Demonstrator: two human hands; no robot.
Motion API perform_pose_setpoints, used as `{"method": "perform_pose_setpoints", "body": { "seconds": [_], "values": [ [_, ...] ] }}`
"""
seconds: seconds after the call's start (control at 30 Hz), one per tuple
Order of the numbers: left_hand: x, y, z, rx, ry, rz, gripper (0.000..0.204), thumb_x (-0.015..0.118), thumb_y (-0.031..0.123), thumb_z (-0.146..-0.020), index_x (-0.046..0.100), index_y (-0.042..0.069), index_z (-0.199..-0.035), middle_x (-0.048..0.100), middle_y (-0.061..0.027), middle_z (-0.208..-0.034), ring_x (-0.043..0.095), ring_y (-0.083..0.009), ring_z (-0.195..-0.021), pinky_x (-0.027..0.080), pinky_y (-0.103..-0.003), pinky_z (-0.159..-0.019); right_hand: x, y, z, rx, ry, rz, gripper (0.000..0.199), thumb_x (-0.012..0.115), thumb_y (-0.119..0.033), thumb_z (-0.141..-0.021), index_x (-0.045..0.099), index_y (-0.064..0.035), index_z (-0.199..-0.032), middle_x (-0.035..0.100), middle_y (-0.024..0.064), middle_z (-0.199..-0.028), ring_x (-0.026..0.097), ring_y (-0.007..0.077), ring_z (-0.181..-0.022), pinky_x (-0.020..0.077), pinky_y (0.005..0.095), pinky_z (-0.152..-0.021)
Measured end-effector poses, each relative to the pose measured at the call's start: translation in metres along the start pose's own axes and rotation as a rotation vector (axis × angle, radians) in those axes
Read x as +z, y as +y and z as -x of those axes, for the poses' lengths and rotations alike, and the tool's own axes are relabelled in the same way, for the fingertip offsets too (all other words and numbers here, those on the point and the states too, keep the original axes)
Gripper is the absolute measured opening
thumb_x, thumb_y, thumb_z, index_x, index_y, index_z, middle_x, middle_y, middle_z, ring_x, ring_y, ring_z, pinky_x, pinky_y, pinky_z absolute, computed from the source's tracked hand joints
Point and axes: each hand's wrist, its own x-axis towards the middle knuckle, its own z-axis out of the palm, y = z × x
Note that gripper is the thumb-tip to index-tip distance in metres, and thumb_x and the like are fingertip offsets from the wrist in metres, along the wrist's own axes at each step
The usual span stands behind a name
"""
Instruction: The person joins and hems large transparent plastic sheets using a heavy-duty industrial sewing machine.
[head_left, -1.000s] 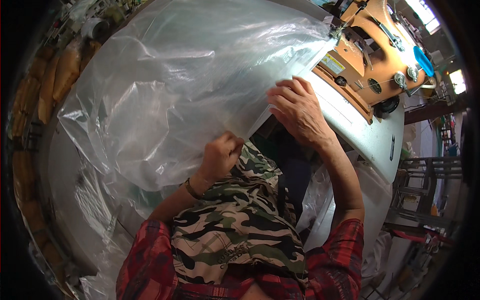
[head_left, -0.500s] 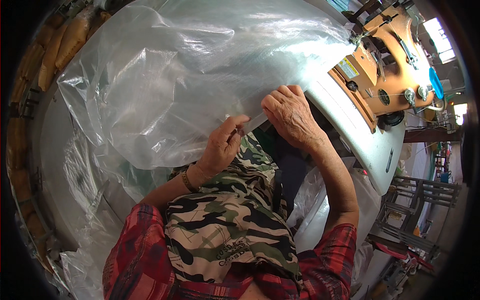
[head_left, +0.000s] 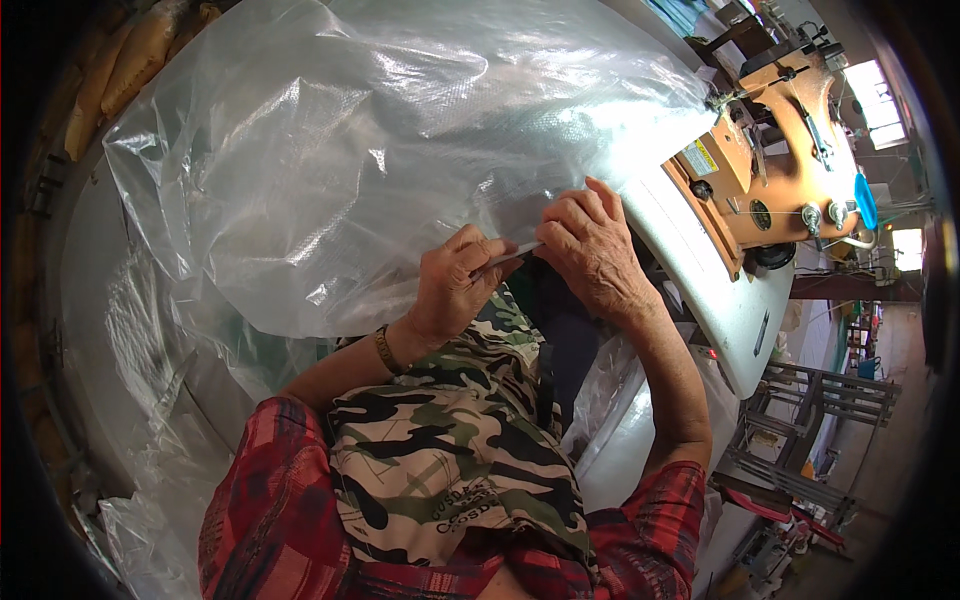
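Observation:
A large sheet of clear, woven-textured plastic spreads over the table before me, creased and shiny. My left hand is closed on its near edge, which is gathered into a narrow folded strip between thumb and fingers. Just to the right, my right hand pinches the same edge, thumb and forefinger near the left fingertips, the other fingers bent over the plastic. At upper right the sheet's far corner reaches an orange-brown sewing machine; its needle area is hard to make out in the glare.
The pale machine table curves along the right side. Beyond it stands a grey metal rack. Stuffed tan sacks lie at upper left. More loose clear plastic hangs at lower left. A camouflage apron covers my lap.
My left hand has turned and closed on the sheet's edge, now folded into a strip. My right hand has shifted slightly down. The view has tilted a little.

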Motion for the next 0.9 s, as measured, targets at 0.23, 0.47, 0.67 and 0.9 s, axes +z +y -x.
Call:
{"method": "perform_pose_setpoints", "body": {
  "seconds": [0.23,0.47,0.67,0.9],
  "values": [
    [-0.005,0.010,-0.006,0.174,0.006,-0.187,0.020,0.075,-0.006,-0.080,0.070,0.001,-0.099,0.057,-0.0060,-0.081,0.058,-0.0160,-0.064,0.047,-0.027,-0.057,-0.004,-0.004,-0.001,0.020,-0.027,0.032,0.018,0.073,-0.014,-0.080,0.062,-0.0100,-0.093,0.057,0.0048,-0.099,0.055,0.0240,-0.099,0.0394,0.0453,-0.097],
    [-0.022,0.032,-0.014,0.305,-0.097,-0.405,0.023,0.064,-0.006,-0.083,0.070,-0.001,-0.105,0.065,-0.0098,-0.097,0.070,-0.0235,-0.077,0.055,-0.032,-0.062,-0.005,-0.004,-0.005,0.036,0.017,0.006,0.015,0.073,-0.014,-0.081,0.063,-0.0091,-0.091,0.058,0.0040,-0.092,0.056,0.0229,-0.091,0.0411,0.0394,-0.084],
    [-0.028,0.034,-0.015,0.297,-0.181,-0.394,0.034,0.062,-0.006,-0.084,0.069,0.001,-0.117,0.062,-0.0084,-0.096,0.066,-0.0202,-0.070,0.053,-0.030,-0.059,-0.010,-0.002,-0.011,0.072,0.111,-0.102,0.016,0.073,-0.010,-0.081,0.065,-0.0082,-0.095,0.061,0.0039,-0.086,0.057,0.0233,-0.084,0.0413,0.0390,-0.085],
    [-0.023,0.038,-0.019,0.321,-0.196,-0.470,0.032,0.068,0.002,-0.086,0.069,0.000,-0.117,0.051,-0.0065,-0.081,0.057,-0.0194,-0.062,0.048,-0.033,-0.054,-0.016,-0.005,-0.013,0.079,0.160,-0.193,0.018,0.070,-0.005,-0.082,0.065,-0.0069,-0.099,0.062,0.0056,-0.083,0.058,0.0237,-0.082,0.0400,0.0391,-0.090]
  ]
}}
